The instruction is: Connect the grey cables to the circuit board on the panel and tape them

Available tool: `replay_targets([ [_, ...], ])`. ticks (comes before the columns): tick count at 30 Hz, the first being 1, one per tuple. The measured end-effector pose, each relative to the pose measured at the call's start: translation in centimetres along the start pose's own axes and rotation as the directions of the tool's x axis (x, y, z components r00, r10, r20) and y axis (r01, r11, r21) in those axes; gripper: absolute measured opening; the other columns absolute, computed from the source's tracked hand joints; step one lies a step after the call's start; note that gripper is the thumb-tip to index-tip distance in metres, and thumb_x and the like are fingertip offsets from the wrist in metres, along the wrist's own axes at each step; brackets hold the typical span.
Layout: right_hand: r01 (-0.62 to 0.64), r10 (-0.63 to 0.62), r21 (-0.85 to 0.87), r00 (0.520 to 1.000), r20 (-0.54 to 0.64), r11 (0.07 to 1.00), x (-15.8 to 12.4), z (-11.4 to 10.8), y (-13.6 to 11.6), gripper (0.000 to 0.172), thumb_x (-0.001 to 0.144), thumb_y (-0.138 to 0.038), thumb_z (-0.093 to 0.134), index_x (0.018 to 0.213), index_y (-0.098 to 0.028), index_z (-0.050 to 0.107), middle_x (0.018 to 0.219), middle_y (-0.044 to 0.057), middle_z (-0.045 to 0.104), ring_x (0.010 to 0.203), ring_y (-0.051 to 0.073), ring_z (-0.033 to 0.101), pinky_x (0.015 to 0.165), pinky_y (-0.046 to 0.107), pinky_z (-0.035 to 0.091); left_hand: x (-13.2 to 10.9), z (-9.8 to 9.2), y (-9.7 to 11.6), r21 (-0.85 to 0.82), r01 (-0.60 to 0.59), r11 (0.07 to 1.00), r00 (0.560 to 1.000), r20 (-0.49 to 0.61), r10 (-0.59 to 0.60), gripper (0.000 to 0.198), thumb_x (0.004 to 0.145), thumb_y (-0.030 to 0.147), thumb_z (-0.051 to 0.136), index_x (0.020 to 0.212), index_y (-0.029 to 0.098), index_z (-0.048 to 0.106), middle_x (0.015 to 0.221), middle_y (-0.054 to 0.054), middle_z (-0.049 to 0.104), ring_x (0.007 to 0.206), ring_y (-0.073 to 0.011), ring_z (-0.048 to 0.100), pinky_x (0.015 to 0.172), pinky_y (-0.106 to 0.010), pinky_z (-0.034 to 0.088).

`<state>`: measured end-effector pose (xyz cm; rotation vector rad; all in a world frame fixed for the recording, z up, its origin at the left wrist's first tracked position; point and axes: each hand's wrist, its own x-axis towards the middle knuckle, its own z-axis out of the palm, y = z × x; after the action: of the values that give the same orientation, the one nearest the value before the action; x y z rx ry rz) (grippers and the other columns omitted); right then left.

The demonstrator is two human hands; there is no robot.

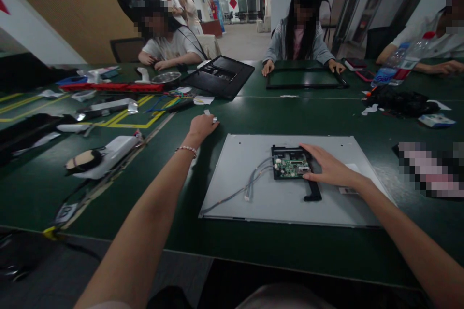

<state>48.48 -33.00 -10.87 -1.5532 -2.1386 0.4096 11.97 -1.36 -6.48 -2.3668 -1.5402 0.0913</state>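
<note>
A flat light-grey panel (pixel 232 169) lies on the green table (pixel 174 174) in front of me. On it rests a black bracket (pixel 314 190) carrying a green circuit board (pixel 290 168), with grey cables (pixel 250 181) trailing left across the panel. My right hand (pixel 326 166) is at the bracket's right side, thumb and fingers apart around its edge. Beyond the panel's upper left corner, my left hand (pixel 202 128) is closed over the table, with a small silvery piece (pixel 208 113) showing at its fingers.
Across the table one person holds a black frame (pixel 306 88); another sits behind a black casing (pixel 226 77). Left are a white device (pixel 118 152), red strip (pixel 112 87) and cables. Bottles (pixel 406 63) and a black bundle (pixel 398 101) stand or lie right.
</note>
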Motion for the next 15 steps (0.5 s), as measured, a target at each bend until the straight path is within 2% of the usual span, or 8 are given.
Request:
replay_targets([
  [5, -0.007, 0.008, -0.039, 1.0, 0.011, 0.999, 0.0, 0.0, 0.0, 0.091, 0.082, -0.052, 0.062, 0.155, -0.034, 0.011, 0.155, 0.01, 0.032, 0.137, 0.036, 0.037, 0.108, 0.06, 0.037, 0.5, -0.4, -0.6, 0.067, -0.088, 0.994, 0.995, 0.049, 0.085, 0.038, 0.093, 0.028, 0.04, 0.109, 0.008, 0.068, 0.105, -0.022, 0.068, 0.1, -0.0323, 0.065, 0.082, -0.036, 0.048],
  [11, -0.029, 0.03, -0.043, 1.0, 0.01, 0.999, -0.1, -0.2, -0.5, 0.088, 0.083, -0.054, 0.061, 0.155, -0.034, 0.014, 0.155, 0.009, 0.032, 0.138, 0.036, 0.036, 0.11, 0.058, 0.036, 0.4, -0.8, -0.1, 0.08, -0.116, 0.99, 0.991, 0.071, 0.111, 0.035, 0.09, 0.011, 0.039, 0.103, 0.004, 0.07, 0.099, -0.025, 0.068, 0.098, -0.0326, 0.066, 0.082, -0.037, 0.048],
  [15, -0.039, 0.039, -0.04, 0.999, 0.017, 0.998, -0.1, -0.3, -0.7, 0.088, 0.083, -0.056, 0.061, 0.154, -0.032, 0.017, 0.154, 0.01, 0.032, 0.138, 0.035, 0.035, 0.112, 0.056, 0.035, 0.3, -1.2, 0.2, 0.086, -0.138, 0.987, 0.988, 0.079, 0.132, 0.033, 0.087, 0.006, 0.041, 0.101, 0.005, 0.071, 0.1, -0.025, 0.068, 0.1, -0.0317, 0.065, 0.083, -0.036, 0.047],
])
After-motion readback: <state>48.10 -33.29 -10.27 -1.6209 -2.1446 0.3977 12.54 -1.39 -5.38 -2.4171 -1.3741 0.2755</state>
